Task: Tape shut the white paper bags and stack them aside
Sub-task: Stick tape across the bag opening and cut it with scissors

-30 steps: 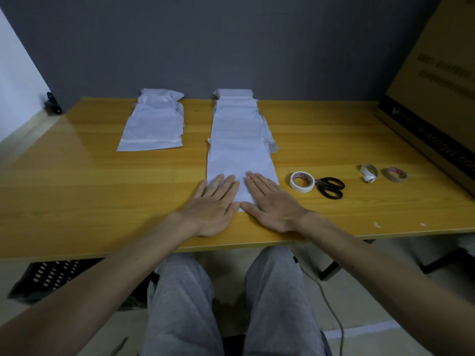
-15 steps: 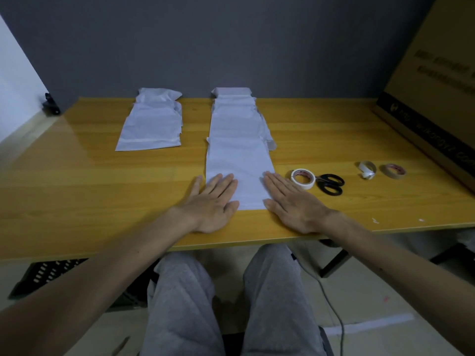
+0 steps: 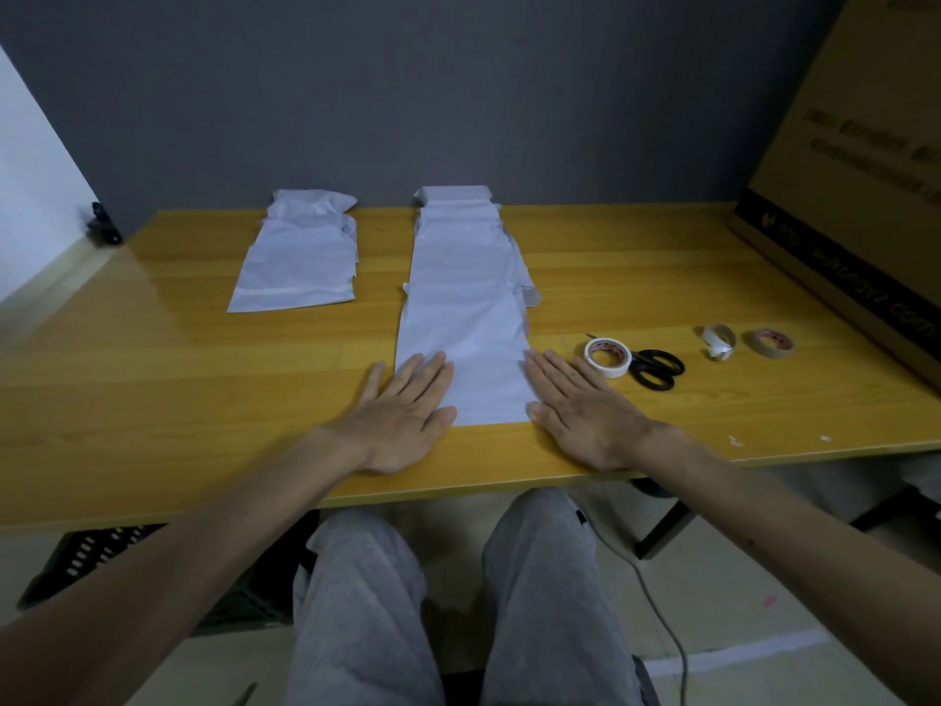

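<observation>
A long overlapping row of white paper bags (image 3: 466, 308) runs from the table's back edge toward me. My left hand (image 3: 402, 415) lies flat, fingers straight, on the nearest bag's left edge. My right hand (image 3: 580, 410) lies flat on the table at that bag's right edge. A separate pile of white bags (image 3: 298, 259) sits at the back left. A white tape roll (image 3: 607, 357) lies just right of my right hand, beside black scissors (image 3: 657, 368).
Farther right lie a small curled tape core (image 3: 718, 341) and a brown tape roll (image 3: 771, 342). A large cardboard box (image 3: 855, 160) leans along the wooden table's (image 3: 153, 379) right side. My knees and a cable show below the front edge.
My hands have slid apart across the nearest bag: the right one moved right off the paper toward the tape roll, the left one shifted slightly left.
</observation>
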Demonstrator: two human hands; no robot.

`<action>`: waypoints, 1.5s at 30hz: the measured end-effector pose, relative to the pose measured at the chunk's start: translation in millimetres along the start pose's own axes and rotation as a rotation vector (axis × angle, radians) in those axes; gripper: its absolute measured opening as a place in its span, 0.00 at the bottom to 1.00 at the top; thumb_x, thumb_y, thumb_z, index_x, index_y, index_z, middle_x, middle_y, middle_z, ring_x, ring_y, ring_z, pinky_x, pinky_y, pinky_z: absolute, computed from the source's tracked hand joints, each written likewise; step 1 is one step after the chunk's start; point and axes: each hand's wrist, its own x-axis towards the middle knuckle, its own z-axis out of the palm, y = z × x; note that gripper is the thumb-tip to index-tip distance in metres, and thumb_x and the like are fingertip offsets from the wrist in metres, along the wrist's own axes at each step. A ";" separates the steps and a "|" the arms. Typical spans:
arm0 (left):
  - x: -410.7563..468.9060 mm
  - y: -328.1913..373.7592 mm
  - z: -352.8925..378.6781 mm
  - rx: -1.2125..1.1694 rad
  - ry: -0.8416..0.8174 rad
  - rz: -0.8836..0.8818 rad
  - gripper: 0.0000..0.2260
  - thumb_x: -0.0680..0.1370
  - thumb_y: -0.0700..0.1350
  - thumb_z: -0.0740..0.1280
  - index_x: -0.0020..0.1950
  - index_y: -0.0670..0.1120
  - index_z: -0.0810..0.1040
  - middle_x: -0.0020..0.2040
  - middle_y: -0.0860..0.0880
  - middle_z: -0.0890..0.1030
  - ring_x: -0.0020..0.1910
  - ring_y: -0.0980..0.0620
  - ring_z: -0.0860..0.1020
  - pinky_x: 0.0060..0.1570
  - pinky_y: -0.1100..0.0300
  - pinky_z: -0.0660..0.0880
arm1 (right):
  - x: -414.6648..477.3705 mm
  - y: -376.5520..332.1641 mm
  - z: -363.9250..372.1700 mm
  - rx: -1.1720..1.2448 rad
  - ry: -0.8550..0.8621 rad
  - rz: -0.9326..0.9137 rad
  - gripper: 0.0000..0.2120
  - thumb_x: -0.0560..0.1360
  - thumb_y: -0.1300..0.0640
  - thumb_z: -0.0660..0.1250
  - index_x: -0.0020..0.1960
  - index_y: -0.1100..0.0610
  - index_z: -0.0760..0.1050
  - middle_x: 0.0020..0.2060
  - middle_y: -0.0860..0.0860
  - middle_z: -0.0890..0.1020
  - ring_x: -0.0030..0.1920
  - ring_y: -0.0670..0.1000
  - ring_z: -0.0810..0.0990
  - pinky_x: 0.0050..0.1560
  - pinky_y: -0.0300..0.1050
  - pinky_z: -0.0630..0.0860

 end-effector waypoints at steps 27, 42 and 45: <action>-5.8 -17.0 1.4 0.016 0.002 -0.024 0.30 0.80 0.64 0.39 0.77 0.55 0.32 0.76 0.59 0.31 0.74 0.58 0.31 0.73 0.46 0.32 | 31.2 -36.4 3.6 0.127 0.011 -0.163 0.29 0.82 0.42 0.41 0.78 0.51 0.38 0.77 0.45 0.40 0.76 0.42 0.37 0.75 0.42 0.37; -0.6 5.5 1.1 -0.007 0.128 0.118 0.25 0.84 0.53 0.42 0.79 0.47 0.39 0.79 0.52 0.37 0.76 0.58 0.36 0.74 0.61 0.36 | 30.1 -39.2 4.2 0.123 0.023 -0.140 0.29 0.82 0.41 0.40 0.78 0.51 0.38 0.77 0.45 0.40 0.75 0.41 0.36 0.75 0.42 0.37; 0.7 5.5 4.4 0.019 0.079 0.083 0.26 0.83 0.56 0.41 0.78 0.49 0.36 0.78 0.54 0.35 0.75 0.58 0.34 0.74 0.58 0.35 | 30.0 -37.8 4.8 0.140 0.022 -0.146 0.29 0.82 0.40 0.41 0.78 0.51 0.38 0.77 0.45 0.39 0.75 0.41 0.36 0.75 0.41 0.36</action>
